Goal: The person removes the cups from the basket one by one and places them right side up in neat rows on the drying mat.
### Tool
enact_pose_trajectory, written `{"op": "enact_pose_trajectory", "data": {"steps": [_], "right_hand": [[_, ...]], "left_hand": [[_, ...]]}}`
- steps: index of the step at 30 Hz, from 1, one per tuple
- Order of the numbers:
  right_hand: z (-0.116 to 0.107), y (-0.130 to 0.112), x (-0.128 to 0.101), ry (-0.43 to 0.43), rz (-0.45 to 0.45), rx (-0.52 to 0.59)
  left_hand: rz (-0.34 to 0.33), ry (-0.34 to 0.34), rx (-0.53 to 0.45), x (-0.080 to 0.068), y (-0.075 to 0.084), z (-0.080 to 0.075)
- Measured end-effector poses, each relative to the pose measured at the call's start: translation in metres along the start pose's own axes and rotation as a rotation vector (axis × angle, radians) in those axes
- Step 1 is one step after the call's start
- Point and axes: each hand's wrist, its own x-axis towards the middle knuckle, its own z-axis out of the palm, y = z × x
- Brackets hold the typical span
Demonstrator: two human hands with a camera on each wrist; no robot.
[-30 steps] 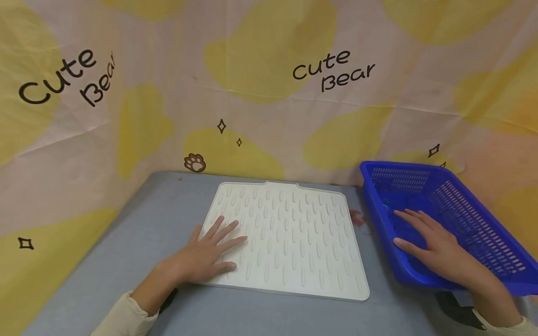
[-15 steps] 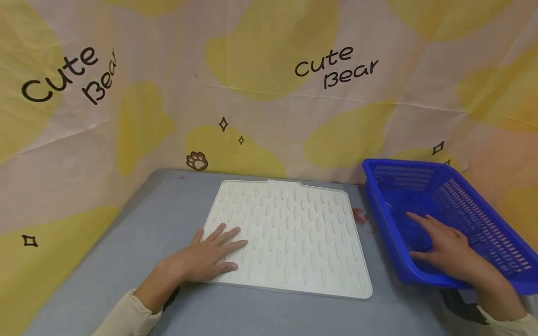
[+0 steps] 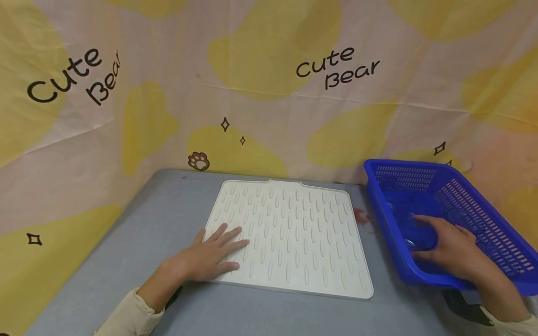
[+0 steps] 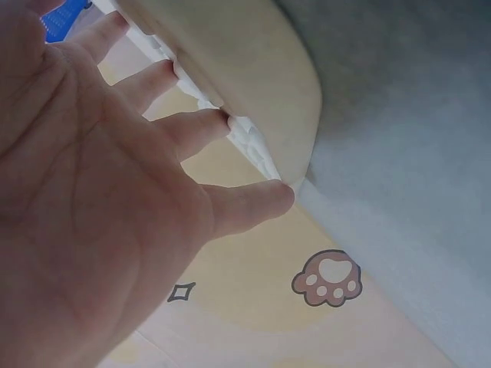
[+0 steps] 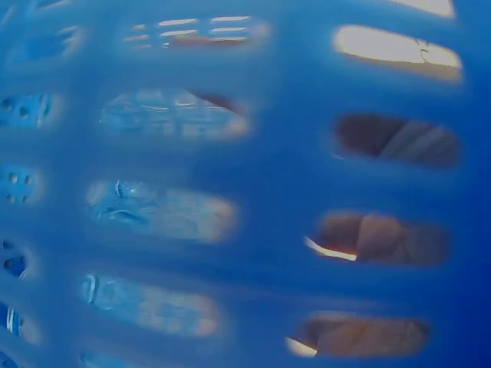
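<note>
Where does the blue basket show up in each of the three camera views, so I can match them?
Head view: the blue basket stands at the right on the grey table, the right hand inside it.
Left wrist view: only a small blue corner at the top left, above the left hand.
Right wrist view: its slotted wall fills the picture, blurred.
Shared landmark: the basket's slotted blue plastic.
</note>
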Motion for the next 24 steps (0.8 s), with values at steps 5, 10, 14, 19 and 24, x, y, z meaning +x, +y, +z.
{"op": "enact_pose_trajectory", "data": {"steps": [5,10,14,19,24], "right_hand": [[-0.005,-0.004,-0.005,0.019,0.044,0.062],[-0.007,-0.006,-0.01,0.028,0.059,0.138],[-0.008,-0.009,-0.01,0.038,0.058,0.183],[-0.011,-0.013,-0.01,0.051,0.08,0.201],[-0.014,-0.014,-0.012,0.064,0.066,0.228]], "left_hand": [[-0.005,0.0,-0.013,0.0,0.0,0.001],[0.003,0.012,-0.011,0.0,0.0,0.001],[0.007,0.013,-0.01,0.0,0.0,0.002],[-0.001,0.007,-0.014,0.0,0.0,0.0],[-0.009,0.003,-0.008,0.001,0.001,0.0]]}}
